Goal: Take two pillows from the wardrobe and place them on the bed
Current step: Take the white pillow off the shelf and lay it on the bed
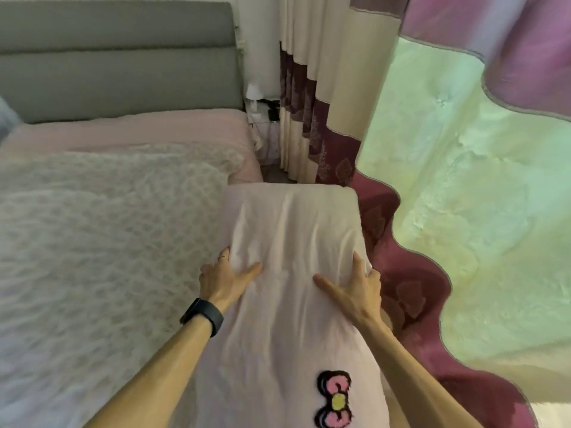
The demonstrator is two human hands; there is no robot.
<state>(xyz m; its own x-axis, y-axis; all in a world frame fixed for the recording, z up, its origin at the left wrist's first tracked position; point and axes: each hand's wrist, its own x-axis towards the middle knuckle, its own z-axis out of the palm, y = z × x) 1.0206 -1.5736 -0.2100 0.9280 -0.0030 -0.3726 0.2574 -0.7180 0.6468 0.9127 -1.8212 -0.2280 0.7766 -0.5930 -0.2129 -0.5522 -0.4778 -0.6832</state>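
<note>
A pale pink pillow (290, 273) is held out in front of the person, between the bed (92, 242) on the left and the curtain (401, 273) on the right. Its far end hangs level with the right edge of the mattress; whether its left side touches the bed cannot be told. A pink bow patch (335, 400) sits on its near end.

The left hand (224, 279) grips the pillow's left side, thumb spread across the top and fingers curled around and under the edge. The right hand (355, 288) does the same on the right side, thumb on top and fingers wrapped over the edge. Both hands are closed on the pillow, roughly opposite each other at mid-length. A dark watch (202, 316) is on the left wrist.

The pillow looks light and soft: the cover wrinkles and dimples under the thumbs, and the body bends a little rather than staying flat. The cover seems loose cloth, not slippery, so a pinch on the filling through the fabric should hold. Gripping both long sides as now looks the sensible hold, keeping it from sagging or folding. Nothing about it seems fragile. The head of the bed, by the grey headboard (117, 63), lies far and left.
</note>
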